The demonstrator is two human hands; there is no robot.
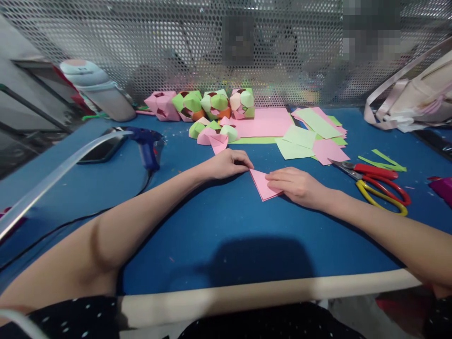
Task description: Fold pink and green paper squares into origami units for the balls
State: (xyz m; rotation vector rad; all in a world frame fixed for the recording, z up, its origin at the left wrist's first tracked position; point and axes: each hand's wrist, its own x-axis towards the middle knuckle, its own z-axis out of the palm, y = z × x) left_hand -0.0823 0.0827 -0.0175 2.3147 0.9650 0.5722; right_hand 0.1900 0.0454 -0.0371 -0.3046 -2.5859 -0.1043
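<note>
A folded pink paper (260, 184) in a triangular shape lies on the blue table in front of me. My left hand (229, 163) is closed, its thumb and curled fingers at the paper's upper left corner. My right hand (297, 185) rests flat on the paper's right side, fingers stretched out and close together, hiding that part of it. Just behind my left hand is a small folded pink piece (219, 143). Beyond it sit several rounded pink and green folded paper units (213, 131).
Several folded paper balls (189, 104) line the back. Pink and green sheets (298, 140) lie behind my right hand, with scissors (376, 181) and green strips (384, 161) to the right. At left are a blue glue gun (146, 146), a phone (100, 149) and a bottle (100, 92).
</note>
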